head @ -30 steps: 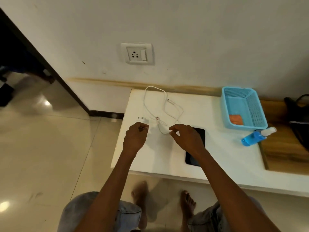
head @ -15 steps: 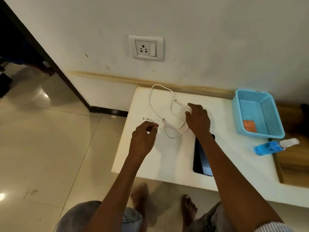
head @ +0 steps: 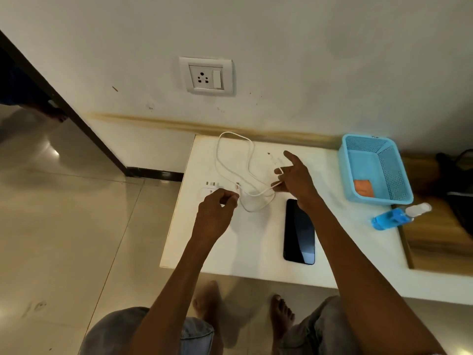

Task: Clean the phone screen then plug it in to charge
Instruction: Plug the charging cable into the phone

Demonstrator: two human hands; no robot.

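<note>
A black phone [head: 299, 231] lies screen up on the white table [head: 345, 242]. A white charging cable [head: 222, 160] loops across the table's far left part. The white charger adapter [head: 208, 189] with its prongs lies at the left edge. My left hand [head: 215, 213] pinches the cable's end next to the adapter. My right hand [head: 294, 178] holds the cable near its other end, forefinger stretched out, just beyond the phone's top. A wall socket [head: 206, 76] with a switch sits on the wall above the table.
A blue plastic basket [head: 391, 170] with an orange cloth [head: 363, 187] inside stands at the table's right. A blue spray bottle [head: 396, 217] lies in front of it. A wooden surface [head: 440, 242] adjoins on the right. Tiled floor and my bare feet lie below.
My right hand has lifted off the phone, reached out to the cable and taken hold of it. My left hand stays closed by the adapter. The camera has moved closer.
</note>
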